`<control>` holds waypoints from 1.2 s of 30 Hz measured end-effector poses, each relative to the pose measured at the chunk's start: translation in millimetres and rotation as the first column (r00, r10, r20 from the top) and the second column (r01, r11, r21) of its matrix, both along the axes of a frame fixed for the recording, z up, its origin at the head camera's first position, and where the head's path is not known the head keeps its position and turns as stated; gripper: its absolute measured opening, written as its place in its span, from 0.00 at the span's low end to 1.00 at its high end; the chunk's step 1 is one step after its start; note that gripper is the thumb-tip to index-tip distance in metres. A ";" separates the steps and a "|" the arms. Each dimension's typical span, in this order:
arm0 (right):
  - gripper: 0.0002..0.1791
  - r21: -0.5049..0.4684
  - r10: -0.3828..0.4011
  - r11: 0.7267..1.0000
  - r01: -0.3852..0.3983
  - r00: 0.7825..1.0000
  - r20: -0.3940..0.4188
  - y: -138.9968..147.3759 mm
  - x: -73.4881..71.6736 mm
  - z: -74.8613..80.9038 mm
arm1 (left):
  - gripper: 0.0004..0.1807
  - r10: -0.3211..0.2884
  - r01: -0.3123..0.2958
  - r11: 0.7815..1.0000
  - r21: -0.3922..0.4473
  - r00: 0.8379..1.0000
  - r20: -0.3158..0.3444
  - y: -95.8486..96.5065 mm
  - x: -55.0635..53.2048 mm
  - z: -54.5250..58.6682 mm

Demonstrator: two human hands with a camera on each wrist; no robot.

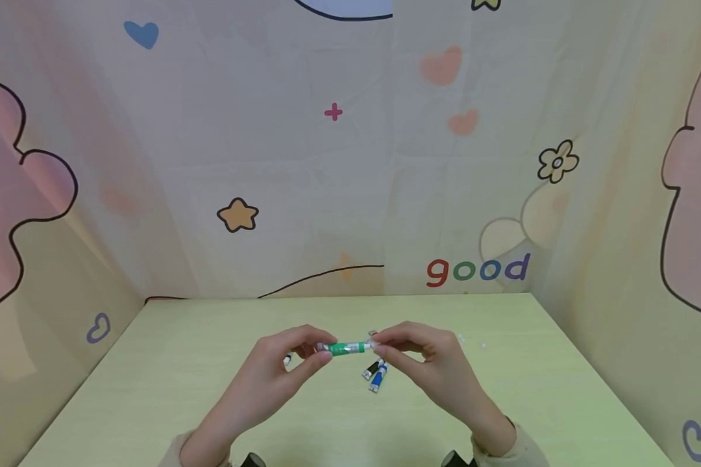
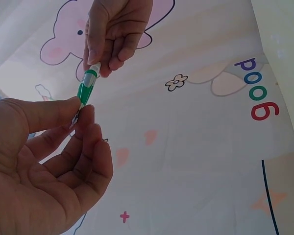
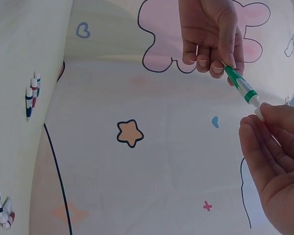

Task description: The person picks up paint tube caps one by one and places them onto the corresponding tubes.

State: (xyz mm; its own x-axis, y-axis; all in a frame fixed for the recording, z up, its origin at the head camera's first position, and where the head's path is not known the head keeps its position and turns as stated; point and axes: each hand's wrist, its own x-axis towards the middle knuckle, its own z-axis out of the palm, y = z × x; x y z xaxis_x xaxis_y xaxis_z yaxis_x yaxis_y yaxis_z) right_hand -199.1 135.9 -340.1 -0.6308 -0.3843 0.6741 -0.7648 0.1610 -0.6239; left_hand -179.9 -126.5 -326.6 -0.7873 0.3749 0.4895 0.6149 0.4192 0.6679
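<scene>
A small green paint tube (image 1: 348, 348) with a silvery label band is held level above the table between my two hands. The thumb and fingers of my left hand (image 1: 277, 363) pinch its flat crimped end. At the other end, my right hand (image 1: 435, 360) pinches the white cap (image 3: 258, 113) between thumb and forefinger. In the right wrist view a white neck (image 3: 255, 101) shows between the green body and that cap; whether the cap is loose, I cannot tell.
On the pale green table (image 1: 152, 389) lie a black tube (image 1: 370, 370) and a blue tube (image 1: 378, 379) below the hands. Another tube (image 1: 288, 358) is partly hidden behind the left hand. Small whitish bits (image 1: 483, 345) lie to the right. A printed cloth (image 1: 327, 194) encloses the table.
</scene>
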 end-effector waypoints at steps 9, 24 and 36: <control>0.10 0.003 0.028 1.000 -0.028 1.000 -0.011 -2.8 -0.5 -4.2 | 0.06 -0.009 0.010 1.000 0.006 1.000 -0.027 1.0 0.1 -3.7; 0.07 0.014 0.003 1.000 -0.003 0.998 0.059 -2.6 1.2 -2.4 | 0.05 -0.030 0.030 0.999 -0.014 0.999 -0.018 6.9 0.9 -7.8; 0.06 0.015 0.011 1.000 -0.013 0.988 0.151 -1.7 -1.3 -4.4 | 0.05 -0.045 0.045 0.999 -0.015 0.998 -0.047 7.9 -0.6 -10.2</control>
State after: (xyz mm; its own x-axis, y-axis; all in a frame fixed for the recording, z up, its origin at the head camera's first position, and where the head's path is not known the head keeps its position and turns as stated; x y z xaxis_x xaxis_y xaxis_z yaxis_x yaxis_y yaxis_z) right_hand -200.4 134.1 -344.5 -0.7203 -0.4025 0.5649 -0.6637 0.1630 -0.7300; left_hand -180.5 -118.6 -336.7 -0.7457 0.4163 0.5202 0.6640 0.3995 0.6321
